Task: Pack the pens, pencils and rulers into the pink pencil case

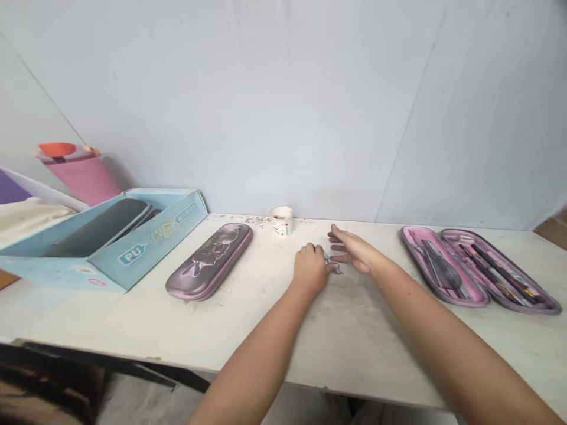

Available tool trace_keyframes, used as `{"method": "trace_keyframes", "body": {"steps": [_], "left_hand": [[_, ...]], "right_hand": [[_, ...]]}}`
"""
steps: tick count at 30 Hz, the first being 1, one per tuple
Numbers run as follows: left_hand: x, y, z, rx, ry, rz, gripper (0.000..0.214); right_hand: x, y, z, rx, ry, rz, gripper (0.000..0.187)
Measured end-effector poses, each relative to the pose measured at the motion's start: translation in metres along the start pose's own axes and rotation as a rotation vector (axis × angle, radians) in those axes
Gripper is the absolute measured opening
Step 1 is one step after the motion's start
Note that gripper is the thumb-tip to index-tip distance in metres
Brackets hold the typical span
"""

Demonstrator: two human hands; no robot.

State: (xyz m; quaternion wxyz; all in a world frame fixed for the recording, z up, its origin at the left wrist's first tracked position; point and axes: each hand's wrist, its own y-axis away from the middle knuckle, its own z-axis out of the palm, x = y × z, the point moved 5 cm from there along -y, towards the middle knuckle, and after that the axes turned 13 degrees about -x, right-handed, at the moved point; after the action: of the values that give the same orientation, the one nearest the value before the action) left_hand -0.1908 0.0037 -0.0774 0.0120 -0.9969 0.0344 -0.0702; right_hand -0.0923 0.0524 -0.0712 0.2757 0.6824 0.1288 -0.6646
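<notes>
**Left hand (pixel 311 267) curled over a small item (pixel 336 271), right hand (pixel 352 251) spread beside it**

A blue box (pixel 113 265) marked "PU" sits at the left end of the surface (pixel 133 324), holding a dark case (pixel 104 227); a pink thing with an orange top (pixel 84 177) rises behind it. Next, a shut purple pencil case (pixel 208 260) lies at a slant, its near end pointing toward the front left corner. Dark crumbs (pixel 254 220) are scattered along the rear edge, just left of a paper cup (pixel 282 222). Mid-surface, nearer the rear edge than the front, the small item lies partly hidden by the left hand; whether those fingers grip it, I cannot tell. The right hand is wide, fingers apart. Toward the right end, an open pencil case (pixel 481 297) shows pens (pixel 496 268).
</notes>
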Motion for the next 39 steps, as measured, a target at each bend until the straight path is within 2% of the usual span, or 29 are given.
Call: {"method": "trace_keyframes", "body": {"steps": [3, 6, 9, 12, 14, 17, 21, 26, 30, 34, 37, 39], "left_hand": [[0.018, 0.000, 0.009, -0.015, 0.059, 0.064, 0.048], [0.025, -0.001, 0.012, -0.005, 0.109, 0.091, 0.043], [0.021, 0.002, 0.009, -0.017, 0.153, 0.149, 0.033], [0.017, 0.006, 0.005, -0.116, 0.196, 0.273, 0.025], [0.015, 0.009, 0.005, -0.181, 0.189, 0.340, 0.022], [0.015, 0.009, 0.008, -0.203, 0.157, 0.381, 0.015], [0.019, 0.008, 0.009, -0.141, 0.153, 0.436, 0.013], [0.023, 0.012, 0.005, -0.078, 0.131, 0.467, 0.011], [0.029, 0.012, 0.002, -0.034, 0.140, 0.477, 0.013], [0.037, 0.010, -0.001, 0.095, 0.183, 0.493, 0.031], [0.038, 0.011, -0.005, 0.170, 0.215, 0.481, 0.037], [0.038, 0.011, -0.007, 0.190, 0.221, 0.458, 0.033]], "right_hand": [[-0.001, -0.001, 0.002, 0.019, -0.048, 0.047, 0.054], [-0.004, 0.005, 0.004, -0.013, 0.003, 0.060, 0.054], [-0.009, 0.013, -0.002, -0.041, 0.133, 0.053, 0.053], [-0.012, 0.022, -0.015, -0.015, 0.233, 0.050, 0.053], [-0.010, 0.028, -0.023, -0.007, 0.237, 0.065, 0.054], [-0.005, 0.036, -0.027, 0.002, 0.206, 0.095, 0.052], [0.002, 0.041, -0.024, -0.014, 0.202, 0.082, 0.044], [0.009, 0.040, -0.024, -0.006, 0.361, 0.012, 0.027], [0.018, 0.042, -0.029, 0.025, 0.389, -0.024, 0.026], [0.018, 0.050, -0.029, 0.049, 0.486, -0.113, 0.032], [0.008, 0.063, -0.044, 0.159, 0.620, -0.184, 0.038], [0.000, 0.077, -0.069, 0.286, 0.685, -0.199, 0.041]]}}
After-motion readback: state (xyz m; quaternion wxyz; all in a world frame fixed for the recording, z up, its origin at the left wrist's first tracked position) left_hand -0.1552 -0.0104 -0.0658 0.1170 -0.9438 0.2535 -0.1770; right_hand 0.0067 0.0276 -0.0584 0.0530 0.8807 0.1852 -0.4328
